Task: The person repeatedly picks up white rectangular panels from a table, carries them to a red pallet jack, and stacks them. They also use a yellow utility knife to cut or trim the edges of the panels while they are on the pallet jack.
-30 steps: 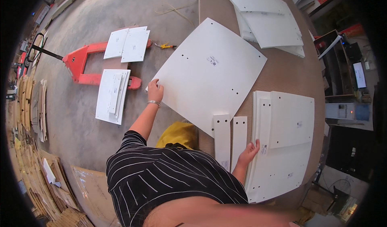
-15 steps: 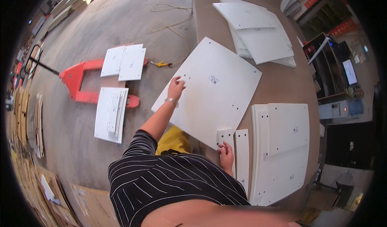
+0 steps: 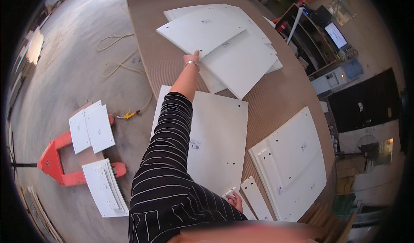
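Note:
My left arm stretches far forward. My left hand (image 3: 192,58) pinches the near corner of a white panel (image 3: 202,29), thumb on top beside a dark hole, the other fingers hidden. That panel lies uppermost and askew on a loose stack of white panels (image 3: 243,66) at the table's far end. Close to my body, my right hand (image 3: 235,201) closes its fingers on the end of a short narrow white board (image 3: 230,192). This board rests by the near edge of a large white panel (image 3: 220,133), which my left sleeve partly covers.
Beside my right hand lies a white strip (image 3: 256,197) with holes. Farther right is another panel stack (image 3: 297,156) on the brown table (image 3: 258,113). A red pallet jack (image 3: 51,161) carrying white panels (image 3: 101,131) stands left on the floor, near a hose with a yellow air gun (image 3: 128,114).
My left hand has gone from above the large panel to the far stack and taken hold of its top panel's corner. The view has turned; my right hand stays at the narrow board.

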A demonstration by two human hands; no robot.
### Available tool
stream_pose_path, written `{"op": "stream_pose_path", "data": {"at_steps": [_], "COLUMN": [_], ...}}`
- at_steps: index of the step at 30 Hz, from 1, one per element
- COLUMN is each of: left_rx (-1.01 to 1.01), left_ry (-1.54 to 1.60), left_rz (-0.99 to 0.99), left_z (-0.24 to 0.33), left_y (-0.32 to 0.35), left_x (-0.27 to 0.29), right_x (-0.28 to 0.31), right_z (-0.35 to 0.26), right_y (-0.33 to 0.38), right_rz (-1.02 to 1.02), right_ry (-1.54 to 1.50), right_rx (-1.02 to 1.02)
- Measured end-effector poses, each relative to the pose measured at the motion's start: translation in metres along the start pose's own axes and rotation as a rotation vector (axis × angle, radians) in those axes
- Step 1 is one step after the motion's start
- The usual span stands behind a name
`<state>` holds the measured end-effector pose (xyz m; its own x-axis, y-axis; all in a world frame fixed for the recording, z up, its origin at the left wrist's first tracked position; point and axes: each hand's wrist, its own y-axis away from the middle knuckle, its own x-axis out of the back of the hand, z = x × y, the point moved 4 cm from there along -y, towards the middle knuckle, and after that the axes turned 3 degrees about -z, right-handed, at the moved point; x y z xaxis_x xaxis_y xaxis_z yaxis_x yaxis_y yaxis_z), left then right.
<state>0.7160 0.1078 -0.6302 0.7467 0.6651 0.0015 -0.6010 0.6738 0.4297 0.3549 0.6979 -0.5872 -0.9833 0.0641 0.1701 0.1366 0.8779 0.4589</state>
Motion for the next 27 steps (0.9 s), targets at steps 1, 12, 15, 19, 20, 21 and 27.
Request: {"op": "stream_pose_path", "data": {"at_steps": [1,12,15,19,20,21,27], "left_rx": [-0.064,0.204,0.387,0.376,0.393,0.419,0.048], "left_ry": [-0.009,0.373,0.591,0.307,0.251,0.296,-0.089], "left_rz": [-0.009,-0.582,-0.801,-0.941,-0.886,-0.902,-1.175], "left_z": [0.004,-0.053,-0.079,-0.106,-0.117,-0.125,-0.181], "left_y": [-0.005,0.173,0.257,0.336,0.353,0.366,0.487], "left_x": [0.001,0.052,0.086,0.124,0.130,0.135,0.159], "right_x": [-0.005,-0.074,-0.103,-0.118,-0.108,-0.097,0.025], "right_z": [-0.002,-0.119,-0.187,-0.226,-0.217,-0.205,-0.135], "right_y": [-0.003,-0.208,-0.287,-0.313,-0.305,-0.288,-0.171], "right_rz": [-0.007,-0.308,-0.344,-0.441,-0.309,-0.249,0.036], "right_ry": [-0.023,-0.384,-0.716,-0.717,-0.550,-0.480,-0.544], "right_rx": [-0.012,0.042,-0.041,0.039,0.038,0.096,0.263]}}
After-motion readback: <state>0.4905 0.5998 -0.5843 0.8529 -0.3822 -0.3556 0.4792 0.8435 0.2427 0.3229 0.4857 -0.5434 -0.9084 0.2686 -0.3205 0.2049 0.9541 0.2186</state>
